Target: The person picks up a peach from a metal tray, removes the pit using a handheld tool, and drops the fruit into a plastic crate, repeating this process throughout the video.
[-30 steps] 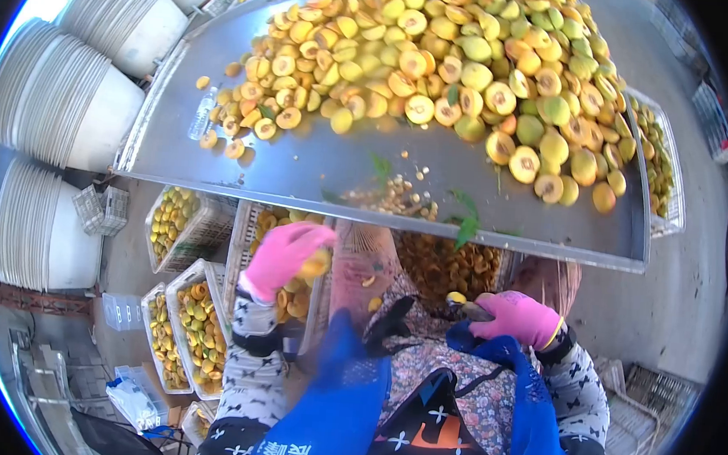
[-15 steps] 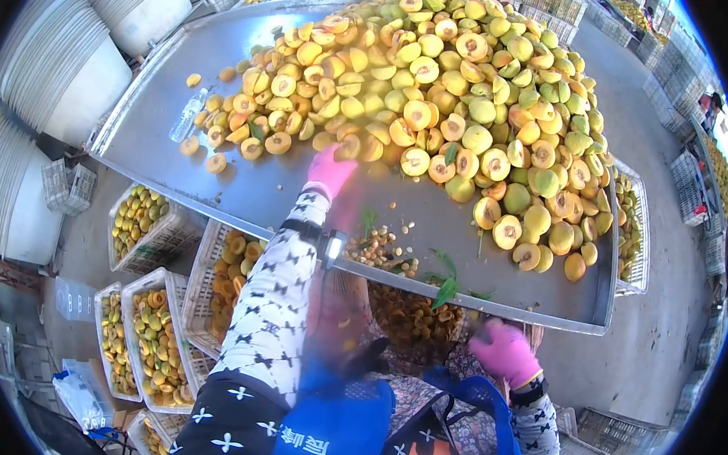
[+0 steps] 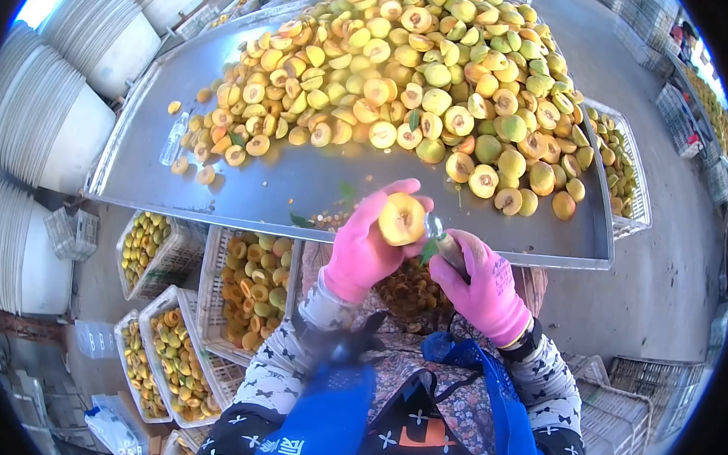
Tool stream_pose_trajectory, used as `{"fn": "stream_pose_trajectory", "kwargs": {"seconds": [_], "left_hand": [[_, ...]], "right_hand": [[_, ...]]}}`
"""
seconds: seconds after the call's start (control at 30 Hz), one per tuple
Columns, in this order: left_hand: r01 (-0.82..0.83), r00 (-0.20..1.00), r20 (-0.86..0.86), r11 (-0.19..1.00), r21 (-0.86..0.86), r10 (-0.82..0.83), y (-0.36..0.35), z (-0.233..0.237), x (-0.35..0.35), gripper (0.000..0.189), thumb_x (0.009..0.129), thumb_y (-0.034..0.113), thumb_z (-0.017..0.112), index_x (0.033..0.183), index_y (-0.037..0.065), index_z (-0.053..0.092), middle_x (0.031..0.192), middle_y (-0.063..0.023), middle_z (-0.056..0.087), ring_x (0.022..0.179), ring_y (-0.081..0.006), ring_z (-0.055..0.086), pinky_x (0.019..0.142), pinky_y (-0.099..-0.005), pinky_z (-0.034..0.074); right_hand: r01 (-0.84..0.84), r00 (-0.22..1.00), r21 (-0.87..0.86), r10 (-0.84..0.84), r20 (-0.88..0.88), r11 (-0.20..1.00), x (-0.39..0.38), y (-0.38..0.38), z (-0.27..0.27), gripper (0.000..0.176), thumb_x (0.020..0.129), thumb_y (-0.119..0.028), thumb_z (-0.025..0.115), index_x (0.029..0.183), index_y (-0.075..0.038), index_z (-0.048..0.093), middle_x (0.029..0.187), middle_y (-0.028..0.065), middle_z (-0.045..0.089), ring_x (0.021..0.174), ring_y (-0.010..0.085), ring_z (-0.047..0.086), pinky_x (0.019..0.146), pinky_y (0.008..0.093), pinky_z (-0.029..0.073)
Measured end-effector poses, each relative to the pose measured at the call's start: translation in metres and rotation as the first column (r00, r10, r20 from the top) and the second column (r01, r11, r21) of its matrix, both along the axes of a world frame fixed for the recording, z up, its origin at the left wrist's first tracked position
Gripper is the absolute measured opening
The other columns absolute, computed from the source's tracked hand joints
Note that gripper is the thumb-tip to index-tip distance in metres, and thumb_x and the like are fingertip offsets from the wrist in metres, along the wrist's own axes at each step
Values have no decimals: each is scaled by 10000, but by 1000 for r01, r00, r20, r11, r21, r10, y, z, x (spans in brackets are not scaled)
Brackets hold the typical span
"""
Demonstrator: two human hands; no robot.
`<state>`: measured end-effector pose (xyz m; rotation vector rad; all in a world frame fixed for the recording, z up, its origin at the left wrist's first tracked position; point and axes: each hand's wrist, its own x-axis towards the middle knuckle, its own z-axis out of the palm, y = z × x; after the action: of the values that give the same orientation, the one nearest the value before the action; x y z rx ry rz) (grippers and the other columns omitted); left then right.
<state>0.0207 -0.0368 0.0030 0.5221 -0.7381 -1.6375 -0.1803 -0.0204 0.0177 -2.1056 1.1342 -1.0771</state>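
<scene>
A halved yellow fruit [image 3: 401,220], its cut face showing, is held in my left hand [image 3: 368,249], which wears a pink glove. My right hand [image 3: 485,289], also in pink, is closed round the handle of a small tool [image 3: 451,254]. The tool's shiny metal end lies close beside the fruit. Both hands are over the near edge of the metal table [image 3: 284,177]. Beyond them a large heap of halved fruit [image 3: 440,74] covers the table's far side. Small pits [image 3: 328,220] and a green leaf [image 3: 301,221] lie near my left hand.
A clear bottle [image 3: 174,139] lies at the table's left. Fruit-filled crates stand below left [image 3: 252,291] and beyond the right edge [image 3: 622,164]. Stacked white tubs [image 3: 41,116] are at far left, empty-looking crates [image 3: 610,426] at lower right. Another person [image 3: 684,38] is at upper right.
My left hand has come back from the heap with a fruit half. My right hand has risen from below the table edge to meet it, and the tool now shows. The view has shifted.
</scene>
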Motion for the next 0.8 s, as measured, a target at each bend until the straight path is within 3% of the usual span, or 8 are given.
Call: {"fn": "stream_pose_trajectory", "kwargs": {"seconds": [0.1,0.13,0.2,0.37,0.67,0.77,0.8], "left_hand": [[-142,979,-137,988,60,149,14,18,-24,437,989,295,508,1356,56,504,1255,-152,593,1151,-281,557,1019,-439,444],[-102,983,-149,993,60,110,17,17,-25,426,988,283,518,1347,52,509,1261,-152,589,1186,-290,542,1051,-445,423],[-27,984,-177,998,58,37,20,12,-25,404,987,259,540,1328,44,520,1272,-152,581,1257,-308,510,1114,-457,381],[-114,958,-243,978,175,155,21,12,-22,299,995,183,541,1259,44,545,1265,-170,590,1225,-343,541,1091,-502,422],[-243,956,-103,938,248,275,27,14,-36,214,973,110,586,1179,57,563,1158,-140,629,1111,-313,601,991,-463,500],[-222,970,-44,941,257,241,30,8,-34,205,959,79,599,1160,60,563,1126,-136,637,1071,-293,616,957,-444,521],[-207,975,-24,943,262,221,33,5,-33,204,956,72,602,1156,61,562,1117,-136,639,1059,-286,621,945,-438,528]], "right_hand": [[21,989,258,-58,139,966,8,12,7,416,857,-231,740,1175,-14,583,967,220,684,870,415,670,717,451,546],[22,982,333,-83,171,943,8,15,7,414,858,-236,740,1170,-14,584,967,217,685,867,416,668,709,452,546],[39,996,135,-50,78,990,10,7,-8,400,860,-242,737,1158,-20,588,924,193,681,836,406,667,684,456,539],[-10,990,-130,-8,-139,991,11,8,-2,340,860,-205,735,1119,-42,585,852,163,663,746,376,659,646,453,519],[38,917,-159,-98,-387,987,16,17,-13,269,878,-227,704,1025,-49,567,804,106,587,721,330,622,598,435,481],[-55,902,-124,-4,-431,991,10,18,-22,274,872,-205,704,1011,-35,541,779,135,602,703,357,630,591,461,483],[-74,937,-60,48,-345,995,10,19,-23,265,871,-195,700,1001,-33,535,766,147,604,693,368,630,586,472,481]]}}
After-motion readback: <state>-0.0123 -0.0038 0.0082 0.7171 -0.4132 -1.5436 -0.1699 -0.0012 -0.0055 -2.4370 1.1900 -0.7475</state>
